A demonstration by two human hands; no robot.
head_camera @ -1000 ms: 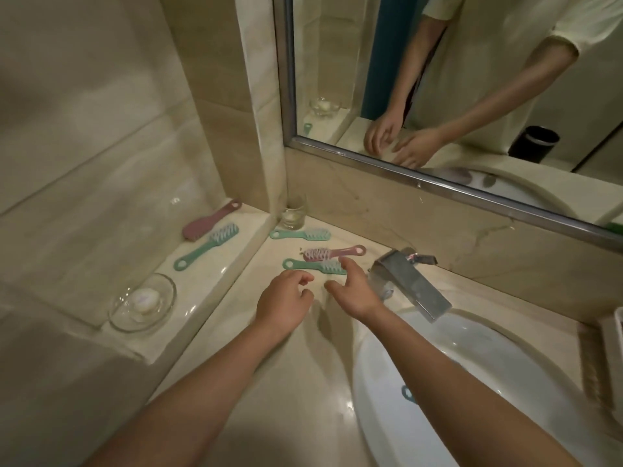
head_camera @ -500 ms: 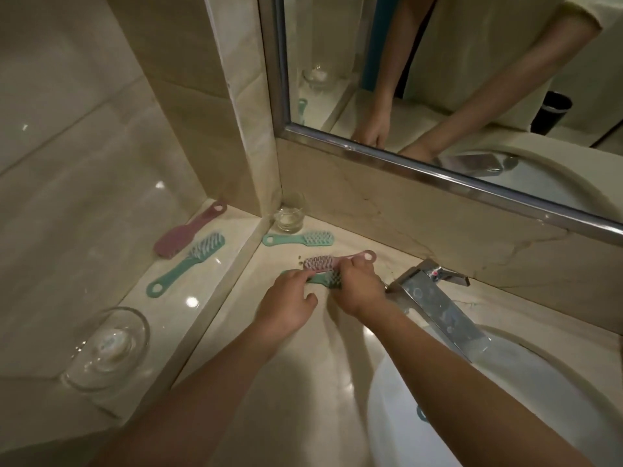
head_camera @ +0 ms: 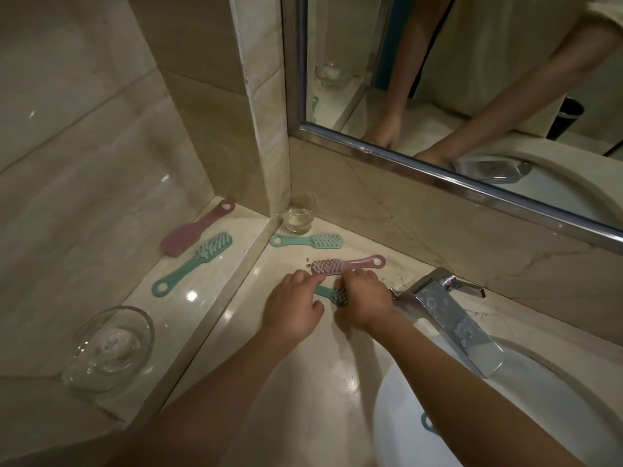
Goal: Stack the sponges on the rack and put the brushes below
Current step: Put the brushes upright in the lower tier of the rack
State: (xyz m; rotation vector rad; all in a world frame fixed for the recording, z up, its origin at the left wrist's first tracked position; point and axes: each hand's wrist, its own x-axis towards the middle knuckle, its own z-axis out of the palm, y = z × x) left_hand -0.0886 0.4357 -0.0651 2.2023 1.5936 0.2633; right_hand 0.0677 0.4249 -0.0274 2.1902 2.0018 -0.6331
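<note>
Your left hand (head_camera: pixel 291 308) has its grip closed on the handle of the teal brush (head_camera: pixel 324 291), fingers curled round the end. Your right hand (head_camera: pixel 364 298) curls its grip over the head. Half a second ago both hands had only just settled on this brush, which lay flat and close under the pink brush (head_camera: pixel 347 265). Since then you have drawn it a little toward yourself, so a strip of bare worktop (head_camera: pixel 303 382) shows between the two. The head is now tipped on edge, with its bristles facing you. Whether it has left the worktop I cannot tell. The pink brush has not moved and lies bristles up just beyond your knuckles. The second teal brush (head_camera: pixel 306 240) stays beyond it, beside the glass (head_camera: pixel 299 214) in the corner. On the raised ledge (head_camera: pixel 232 264) to your left, the ledge pink brush (head_camera: pixel 195 229) lies bristles down next to the ledge teal brush (head_camera: pixel 194 262), both as before, and the dish (head_camera: pixel 111 348) sits nearer you. The tap (head_camera: pixel 448 315) stands just right of your right wrist, reaching over the basin (head_camera: pixel 505 433).
</note>
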